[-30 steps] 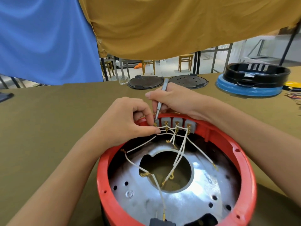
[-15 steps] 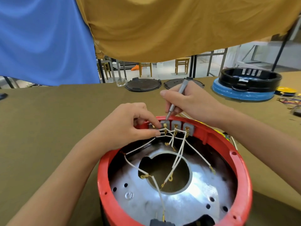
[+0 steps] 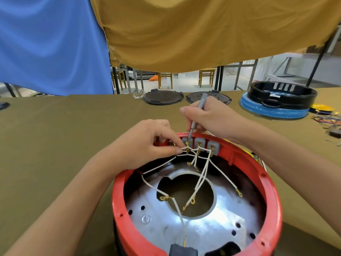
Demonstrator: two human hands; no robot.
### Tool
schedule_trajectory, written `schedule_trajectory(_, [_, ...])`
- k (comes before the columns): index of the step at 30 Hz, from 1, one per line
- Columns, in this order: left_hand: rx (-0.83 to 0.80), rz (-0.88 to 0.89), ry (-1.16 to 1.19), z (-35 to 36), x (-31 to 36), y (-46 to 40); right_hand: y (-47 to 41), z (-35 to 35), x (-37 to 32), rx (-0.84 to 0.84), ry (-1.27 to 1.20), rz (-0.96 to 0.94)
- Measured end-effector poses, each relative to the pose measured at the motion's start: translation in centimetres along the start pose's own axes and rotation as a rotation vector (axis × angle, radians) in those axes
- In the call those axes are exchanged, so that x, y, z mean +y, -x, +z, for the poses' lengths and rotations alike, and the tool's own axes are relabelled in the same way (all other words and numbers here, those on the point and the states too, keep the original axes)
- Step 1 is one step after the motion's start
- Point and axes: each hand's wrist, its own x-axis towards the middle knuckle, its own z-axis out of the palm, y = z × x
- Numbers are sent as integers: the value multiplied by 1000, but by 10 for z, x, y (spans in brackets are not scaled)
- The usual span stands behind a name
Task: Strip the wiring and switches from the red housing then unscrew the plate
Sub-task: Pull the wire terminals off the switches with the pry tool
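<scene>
Left hand pinches thin white wires at the far rim of the round, glossy red housing on the olive tablecloth. Grey square switches line that rim above the dull metal plate. Right hand grips a slim grey screwdriver, tip at the leftmost switch.

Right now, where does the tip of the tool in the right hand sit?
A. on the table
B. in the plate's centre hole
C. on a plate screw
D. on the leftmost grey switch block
D: the right hand angles the grey screwdriver down onto the leftmost switch block at the red housing rim.
</scene>
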Motion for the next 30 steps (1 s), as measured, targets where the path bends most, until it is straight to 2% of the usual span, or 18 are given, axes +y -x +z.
schedule_trajectory(4, [-4,17,6,0,-1,0,-15,2,-2,-81,-5,115])
schedule_trajectory(7, [-3,21,10,0,-3,0,-20,2,3,-167,-99,228])
schedule_trajectory(10, [-8,24,11,0,-3,0,-20,2,5,-188,-152,255])
schedule_trajectory(12, [-5,26,-4,0,-3,0,-15,1,4,-136,-127,182])
schedule_trajectory(16, [-20,22,-10,0,-3,1,2,2,5,43,47,-124])
schedule_trajectory(17, [-22,18,-7,0,-2,1,3,2,5,57,37,-112])
schedule_trajectory(19, [-20,12,11,0,-2,1,-3,3,7,37,-34,25])
schedule_trajectory(22, [-22,8,28,0,0,2,-16,5,7,-99,-126,196])
schedule_trajectory(25, [-29,14,29,0,0,2,-24,9,10,-192,-207,238])
schedule_trajectory(30, [-34,14,37,-1,1,2,-29,12,16,-248,-346,271])
